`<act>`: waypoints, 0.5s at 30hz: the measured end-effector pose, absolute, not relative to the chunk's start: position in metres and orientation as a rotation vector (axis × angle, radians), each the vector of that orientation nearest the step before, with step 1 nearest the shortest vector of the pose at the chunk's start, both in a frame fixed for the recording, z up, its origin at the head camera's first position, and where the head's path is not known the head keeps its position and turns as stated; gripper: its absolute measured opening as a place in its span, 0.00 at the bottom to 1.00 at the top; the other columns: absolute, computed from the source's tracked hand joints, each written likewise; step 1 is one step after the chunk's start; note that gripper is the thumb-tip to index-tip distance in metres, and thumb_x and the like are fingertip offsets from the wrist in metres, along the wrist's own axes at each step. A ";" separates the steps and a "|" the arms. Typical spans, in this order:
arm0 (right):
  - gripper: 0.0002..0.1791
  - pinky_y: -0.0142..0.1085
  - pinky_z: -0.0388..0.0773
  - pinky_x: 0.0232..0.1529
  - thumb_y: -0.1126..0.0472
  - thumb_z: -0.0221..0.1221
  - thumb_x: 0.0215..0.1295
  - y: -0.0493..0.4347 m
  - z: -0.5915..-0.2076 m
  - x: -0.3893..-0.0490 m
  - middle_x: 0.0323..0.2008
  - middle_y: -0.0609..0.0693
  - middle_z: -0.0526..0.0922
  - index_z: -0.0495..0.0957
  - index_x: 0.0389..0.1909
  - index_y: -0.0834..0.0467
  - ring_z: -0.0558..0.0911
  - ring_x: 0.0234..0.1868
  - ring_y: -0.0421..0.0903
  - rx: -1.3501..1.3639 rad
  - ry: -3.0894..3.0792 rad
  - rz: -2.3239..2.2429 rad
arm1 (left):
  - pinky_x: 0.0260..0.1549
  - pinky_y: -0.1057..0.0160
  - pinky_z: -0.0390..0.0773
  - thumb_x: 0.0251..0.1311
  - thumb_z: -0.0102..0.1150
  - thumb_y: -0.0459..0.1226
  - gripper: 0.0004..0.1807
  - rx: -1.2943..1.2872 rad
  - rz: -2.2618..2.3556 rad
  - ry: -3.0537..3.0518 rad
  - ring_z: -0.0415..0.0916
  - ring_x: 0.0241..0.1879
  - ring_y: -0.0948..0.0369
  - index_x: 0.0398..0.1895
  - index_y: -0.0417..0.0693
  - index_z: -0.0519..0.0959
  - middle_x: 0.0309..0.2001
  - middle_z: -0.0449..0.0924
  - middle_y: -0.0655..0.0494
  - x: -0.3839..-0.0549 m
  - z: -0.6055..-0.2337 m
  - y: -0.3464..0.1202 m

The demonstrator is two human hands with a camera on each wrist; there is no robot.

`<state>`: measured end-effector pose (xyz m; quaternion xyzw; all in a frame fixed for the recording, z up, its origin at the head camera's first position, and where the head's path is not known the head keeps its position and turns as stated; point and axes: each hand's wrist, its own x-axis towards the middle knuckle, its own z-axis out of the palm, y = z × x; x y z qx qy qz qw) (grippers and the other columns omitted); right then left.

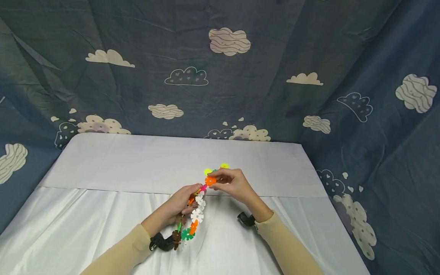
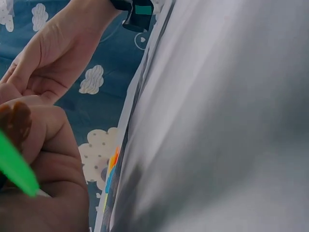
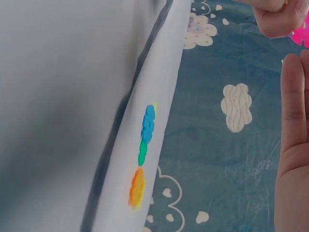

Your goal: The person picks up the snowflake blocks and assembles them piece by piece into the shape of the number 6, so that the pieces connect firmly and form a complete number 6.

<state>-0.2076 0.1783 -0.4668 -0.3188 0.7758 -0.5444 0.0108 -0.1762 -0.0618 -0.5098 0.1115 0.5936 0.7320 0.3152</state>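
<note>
A chain of notched plastic snowflake discs (image 1: 197,215) hangs below my left hand (image 1: 180,200), in white, orange, green and brown. The left fingers grip its upper part beside a pink disc (image 1: 204,188). My right hand (image 1: 233,183) pinches an orange disc (image 1: 211,181) between thumb and fingers, right at the pink disc. The left wrist view has the left hand (image 2: 53,164) curled behind a green disc (image 2: 17,164) and a brown disc (image 2: 15,123). At the right edge of the right wrist view, the right hand (image 3: 294,145) extends its fingers below the pink disc (image 3: 301,35).
Beyond the right hand lie yellow discs (image 1: 225,165) on the white-covered table (image 1: 113,164). The right wrist view also shows blue discs (image 3: 148,123), a green disc (image 3: 142,153) and an orange-yellow one (image 3: 137,188) there. A dark cloud-print curtain (image 1: 148,46) stands behind.
</note>
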 end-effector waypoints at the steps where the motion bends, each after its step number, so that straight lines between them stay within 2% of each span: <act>1: 0.18 0.34 0.89 0.45 0.73 0.72 0.61 0.178 -0.467 -0.208 0.45 0.63 0.89 0.86 0.53 0.67 0.88 0.42 0.36 -0.993 2.423 -1.702 | 0.12 0.72 0.61 0.84 0.41 0.56 0.24 0.304 1.932 1.570 0.55 0.08 0.71 0.51 0.45 0.73 0.21 0.66 0.62 -0.176 -0.509 -0.061; 6: 0.18 0.34 0.89 0.45 0.73 0.71 0.63 0.181 -0.469 -0.210 0.46 0.65 0.88 0.86 0.54 0.68 0.90 0.41 0.38 -0.926 2.387 -1.776 | 0.14 0.72 0.61 0.84 0.42 0.55 0.22 0.436 1.937 1.707 0.55 0.11 0.69 0.49 0.46 0.71 0.21 0.65 0.61 -0.175 -0.503 -0.057; 11: 0.17 0.35 0.90 0.45 0.73 0.70 0.65 0.183 -0.471 -0.211 0.47 0.68 0.88 0.85 0.54 0.70 0.90 0.40 0.41 -0.902 2.331 -1.824 | 0.14 0.73 0.60 0.85 0.43 0.51 0.20 0.510 1.917 1.861 0.56 0.14 0.67 0.51 0.43 0.73 0.22 0.65 0.60 -0.171 -0.498 -0.055; 15: 0.17 0.33 0.89 0.45 0.73 0.71 0.63 0.182 -0.472 -0.211 0.47 0.68 0.87 0.85 0.53 0.70 0.89 0.41 0.38 -0.921 2.335 -1.828 | 0.14 0.72 0.60 0.86 0.41 0.51 0.21 0.500 1.922 1.848 0.56 0.13 0.67 0.52 0.41 0.73 0.22 0.65 0.60 -0.171 -0.499 -0.054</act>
